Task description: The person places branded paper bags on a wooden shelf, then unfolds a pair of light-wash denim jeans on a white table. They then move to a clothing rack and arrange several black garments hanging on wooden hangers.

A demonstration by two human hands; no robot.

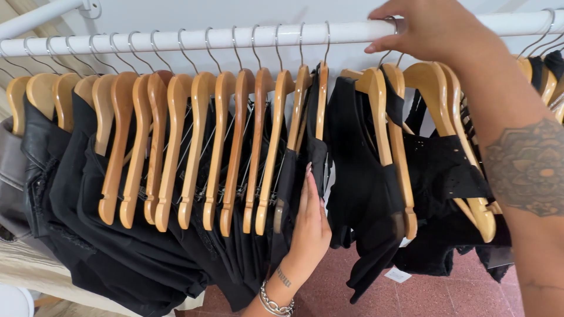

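**Sorting black clothes along the rail**

My left hand is nearest to me, low in the middle of the row, palm flat against the side of a black garment, fingers straight and together, pressing on the fabric rather than gripping it. That garment hangs at the right end of a tight pack of wooden hangers, all carrying black clothes, pushed close together toward the left.

Just right of my palm there is a gap, and then a black top on its own hanger, with a white tag near its hem. Beyond it the black clothes hang more loosely (one looks like eyelet fabric).

Farther up, my right hand rests over the white rail, fingers curled down around a hanger hook; whether they actually pinch the hook I cannot tell.

As I judge it, the left stretch looks bunched up and done, while the pieces to the right of the gap are yet to be gone through. Red floor tiles show below.
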